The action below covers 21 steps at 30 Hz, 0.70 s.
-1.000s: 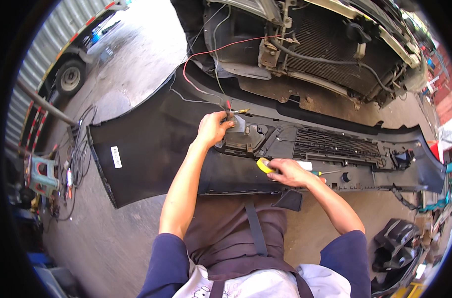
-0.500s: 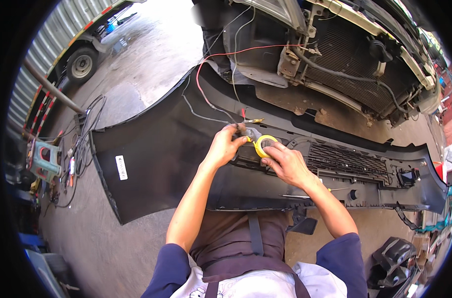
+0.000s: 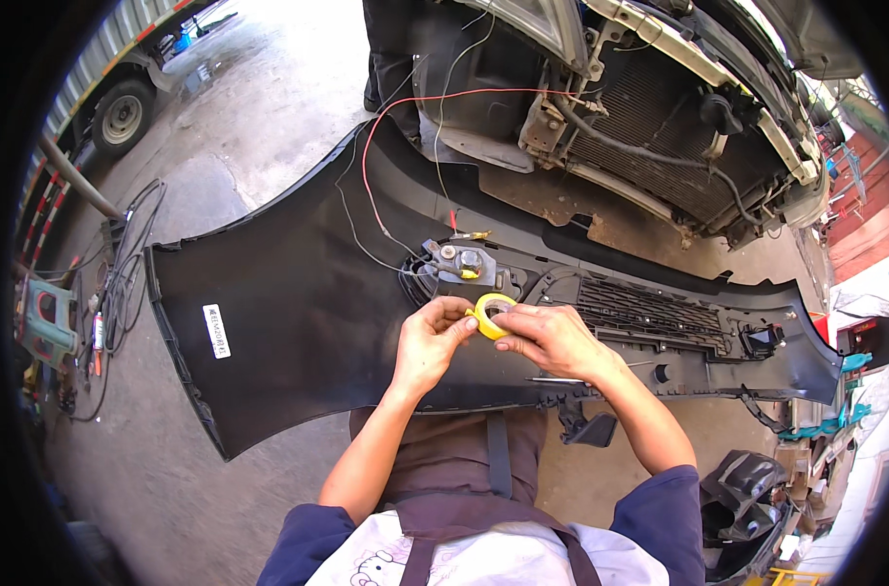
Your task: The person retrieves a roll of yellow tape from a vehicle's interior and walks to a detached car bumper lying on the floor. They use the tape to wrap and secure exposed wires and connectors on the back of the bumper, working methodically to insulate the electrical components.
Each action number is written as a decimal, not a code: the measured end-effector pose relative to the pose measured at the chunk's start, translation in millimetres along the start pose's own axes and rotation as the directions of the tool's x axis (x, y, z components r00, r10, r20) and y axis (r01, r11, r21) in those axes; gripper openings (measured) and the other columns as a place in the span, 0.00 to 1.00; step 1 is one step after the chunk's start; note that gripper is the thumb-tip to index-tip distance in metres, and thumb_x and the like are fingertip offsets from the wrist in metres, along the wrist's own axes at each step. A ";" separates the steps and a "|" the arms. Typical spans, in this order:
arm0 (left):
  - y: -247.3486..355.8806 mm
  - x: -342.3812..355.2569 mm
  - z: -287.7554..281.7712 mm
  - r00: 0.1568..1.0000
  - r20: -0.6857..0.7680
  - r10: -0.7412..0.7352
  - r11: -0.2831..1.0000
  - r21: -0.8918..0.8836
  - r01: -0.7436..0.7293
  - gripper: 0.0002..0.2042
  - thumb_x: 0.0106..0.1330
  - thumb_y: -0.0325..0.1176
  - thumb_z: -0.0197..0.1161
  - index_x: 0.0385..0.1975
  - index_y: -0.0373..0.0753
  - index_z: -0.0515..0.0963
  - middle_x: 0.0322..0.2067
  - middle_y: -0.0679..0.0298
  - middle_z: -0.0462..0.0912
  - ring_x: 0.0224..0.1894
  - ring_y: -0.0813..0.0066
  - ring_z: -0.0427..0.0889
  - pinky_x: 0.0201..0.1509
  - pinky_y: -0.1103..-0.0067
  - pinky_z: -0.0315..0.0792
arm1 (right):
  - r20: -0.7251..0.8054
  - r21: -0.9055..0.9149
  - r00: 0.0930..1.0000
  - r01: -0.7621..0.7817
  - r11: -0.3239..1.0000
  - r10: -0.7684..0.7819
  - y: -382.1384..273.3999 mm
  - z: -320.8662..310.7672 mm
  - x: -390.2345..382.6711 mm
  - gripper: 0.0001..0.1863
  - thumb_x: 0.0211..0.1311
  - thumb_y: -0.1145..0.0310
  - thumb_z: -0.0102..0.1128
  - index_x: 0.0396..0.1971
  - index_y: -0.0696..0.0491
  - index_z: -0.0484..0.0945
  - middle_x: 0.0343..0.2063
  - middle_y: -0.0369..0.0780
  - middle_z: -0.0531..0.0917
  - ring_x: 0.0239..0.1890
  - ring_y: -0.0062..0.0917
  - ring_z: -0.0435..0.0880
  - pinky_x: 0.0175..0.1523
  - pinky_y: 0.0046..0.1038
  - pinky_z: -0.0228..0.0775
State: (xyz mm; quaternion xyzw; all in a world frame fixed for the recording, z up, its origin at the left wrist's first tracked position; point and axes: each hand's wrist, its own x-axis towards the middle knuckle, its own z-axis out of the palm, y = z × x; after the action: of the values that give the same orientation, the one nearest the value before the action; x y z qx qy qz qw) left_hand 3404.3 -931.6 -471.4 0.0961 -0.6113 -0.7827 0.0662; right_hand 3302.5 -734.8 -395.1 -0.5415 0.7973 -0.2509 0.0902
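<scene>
A roll of yellow tape sits between my two hands, over the near side of a black car bumper turned inner side up. My right hand grips the roll from its right side. At the roll's left edge, the fingers of my left hand pinch the tape, thumb against fingertips. Just beyond my hands, a dark lamp unit is set in the bumper, with a bit of yellow tape on it. A red wire and thin grey wires run from it toward the car.
The car's open front with its radiator stands beyond the bumper. A person's dark-clothed legs are at the far side. To the left are a stool, coiled cables and a truck wheel. Black plastic parts lie at lower right.
Both hands and the tape roll have come back toward me, off the lamp unit, which is now uncovered. The view has shifted slightly.
</scene>
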 end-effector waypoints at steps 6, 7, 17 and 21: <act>-3.7 1.1 -5.0 0.982 -0.085 0.166 0.966 0.214 -0.145 0.04 0.68 0.27 0.68 0.35 0.34 0.79 0.32 0.68 0.83 0.34 0.82 0.81 0.38 0.82 0.75 | -0.018 -0.162 1.000 0.000 0.987 -0.003 -6.7 -2.1 15.8 0.18 0.59 0.51 0.72 0.39 0.50 0.85 0.25 0.37 0.82 0.28 0.32 0.75 0.35 0.34 0.70; -4.4 -1.0 -3.8 0.983 -0.112 0.146 0.971 0.207 -0.121 0.04 0.68 0.26 0.67 0.34 0.33 0.79 0.32 0.68 0.82 0.33 0.81 0.80 0.38 0.82 0.74 | -0.020 -0.185 1.000 0.017 0.983 -0.021 -9.6 -2.6 17.5 0.19 0.58 0.51 0.73 0.39 0.50 0.85 0.25 0.37 0.81 0.29 0.32 0.75 0.37 0.34 0.69; 16.1 -12.8 -2.3 0.946 -0.237 0.220 0.936 0.323 -0.137 0.03 0.67 0.24 0.66 0.33 0.31 0.79 0.30 0.64 0.82 0.31 0.79 0.81 0.38 0.81 0.74 | -0.055 -0.208 0.998 0.007 0.978 -0.019 29.8 9.3 39.8 0.14 0.63 0.53 0.68 0.40 0.46 0.86 0.21 0.37 0.83 0.30 0.32 0.78 0.44 0.36 0.64; 8.1 12.2 -24.8 0.973 -0.124 -0.196 0.956 0.198 0.218 0.13 0.75 0.36 0.61 0.46 0.29 0.81 0.31 0.60 0.85 0.31 0.77 0.83 0.38 0.79 0.77 | -0.086 -0.229 0.990 0.091 0.969 -0.113 31.5 8.8 43.1 0.08 0.61 0.60 0.69 0.35 0.47 0.88 0.19 0.35 0.82 0.27 0.30 0.75 0.44 0.35 0.63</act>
State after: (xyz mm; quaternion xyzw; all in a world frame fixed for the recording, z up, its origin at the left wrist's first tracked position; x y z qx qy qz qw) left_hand 3398.1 -959.7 -470.2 0.2061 -0.6730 -0.7104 0.0048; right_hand 3263.3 -767.6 -412.8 -0.5756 0.7950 -0.1898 -0.0238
